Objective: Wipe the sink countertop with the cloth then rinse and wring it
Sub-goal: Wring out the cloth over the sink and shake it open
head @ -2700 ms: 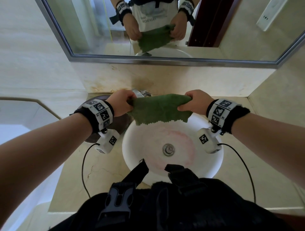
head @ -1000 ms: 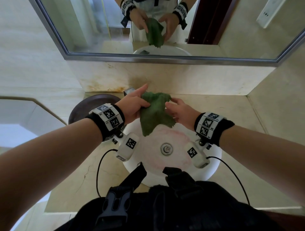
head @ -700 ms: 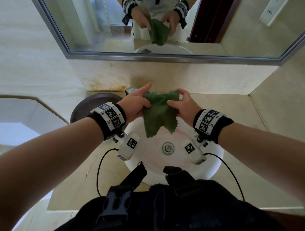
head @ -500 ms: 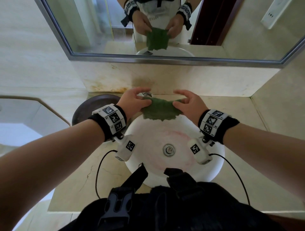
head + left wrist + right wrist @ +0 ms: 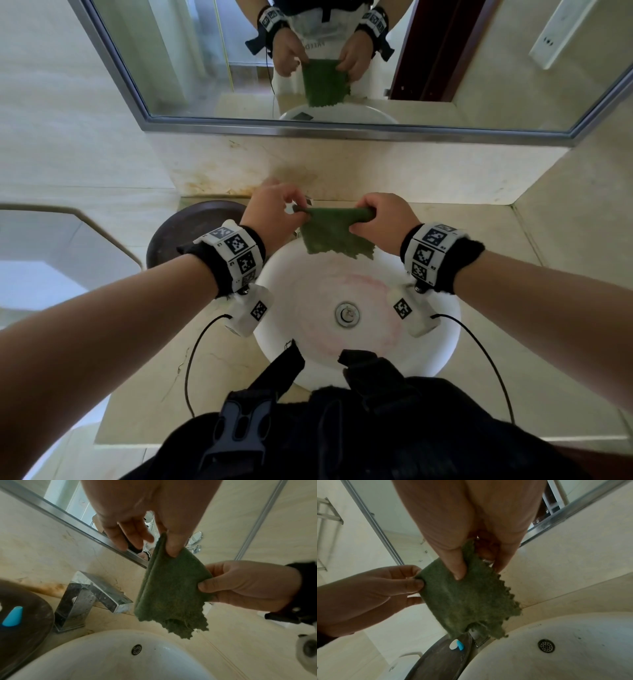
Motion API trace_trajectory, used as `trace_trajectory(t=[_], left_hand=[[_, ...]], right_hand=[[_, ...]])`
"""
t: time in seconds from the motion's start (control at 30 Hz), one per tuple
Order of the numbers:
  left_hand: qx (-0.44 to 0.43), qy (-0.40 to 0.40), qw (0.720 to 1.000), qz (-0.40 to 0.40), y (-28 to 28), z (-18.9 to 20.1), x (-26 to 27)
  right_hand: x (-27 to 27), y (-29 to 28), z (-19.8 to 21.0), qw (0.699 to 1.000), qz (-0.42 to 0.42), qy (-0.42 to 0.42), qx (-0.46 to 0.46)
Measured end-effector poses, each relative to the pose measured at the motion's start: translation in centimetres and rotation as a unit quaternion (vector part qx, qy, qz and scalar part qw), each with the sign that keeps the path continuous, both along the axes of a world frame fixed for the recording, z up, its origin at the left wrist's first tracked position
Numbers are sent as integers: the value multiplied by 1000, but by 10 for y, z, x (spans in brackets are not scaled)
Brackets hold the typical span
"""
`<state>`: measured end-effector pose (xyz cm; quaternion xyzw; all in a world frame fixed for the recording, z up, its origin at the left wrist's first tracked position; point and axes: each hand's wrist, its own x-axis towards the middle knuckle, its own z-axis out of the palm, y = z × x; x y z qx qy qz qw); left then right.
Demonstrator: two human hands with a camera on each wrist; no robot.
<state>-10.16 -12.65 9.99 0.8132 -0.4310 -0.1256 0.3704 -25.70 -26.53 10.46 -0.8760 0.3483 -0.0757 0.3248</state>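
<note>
A folded green cloth point(image 5: 334, 233) hangs in the air over the back of the white sink basin point(image 5: 298, 287). My left hand point(image 5: 274, 212) pinches its top left corner and my right hand point(image 5: 376, 219) pinches its top right corner. In the left wrist view the cloth point(image 5: 171, 588) hangs from my left fingertips point(image 5: 172, 547), with my right hand point(image 5: 240, 584) gripping its other side. In the right wrist view the cloth point(image 5: 467, 601) hangs under my right thumb point(image 5: 455, 563), and my left hand point(image 5: 385, 582) pinches the far corner. The beige countertop point(image 5: 150, 387) surrounds the basin.
A chrome faucet point(image 5: 89, 592) stands behind the basin, mostly hidden by my hands in the head view. A dark round tray point(image 5: 181, 233) with a blue and white item point(image 5: 458, 644) sits left of the basin. A mirror point(image 5: 342, 58) hangs above. The drain point(image 5: 346, 313) is at the basin's centre.
The cloth went from spread wide between both hands to bunched and folded. It now hangs folded in half, stretched between my two hands, which have moved slightly apart.
</note>
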Motion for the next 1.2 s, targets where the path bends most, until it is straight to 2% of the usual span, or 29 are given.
trace_trajectory(t=[0.03,0.1,0.27,0.37,0.43,0.53,0.67,0.73,0.83,0.9,1.0,1.07,1.2], left_hand=[[8,-1,1000,-15,0,1,-1],[11,61,997,-46,0,5,-2],[-27,261,965,-1,-1,14,-5],[-53,395,917,13,0,15,-6],[-41,473,880,-20,3,16,-7],[7,483,874,-41,6,20,-8],[-45,552,832,-29,11,20,-6],[-67,559,826,-21,14,20,-3],[-80,548,833,11,24,18,3],[-72,556,828,18,33,15,8],[-14,603,798,0,55,12,19],[24,615,788,-8,71,9,26],[7,598,800,46,97,1,37]], right_hand=[[1,-1,0,1000,2,5,-8],[2,-2,5,1000,-1,5,-14],[0,-6,18,991,-15,-35,128],[1,-6,18,973,-39,-91,208],[2,-4,20,960,-48,-108,253],[3,0,24,946,-59,-130,290],[5,9,23,890,-44,-145,430],[7,13,22,873,-23,-131,469],[15,22,19,882,-8,-108,458],[21,28,16,882,-18,-112,458],[33,39,11,880,-27,-123,458],[41,48,10,882,-34,-132,450],[53,67,9,868,-10,-111,484]])
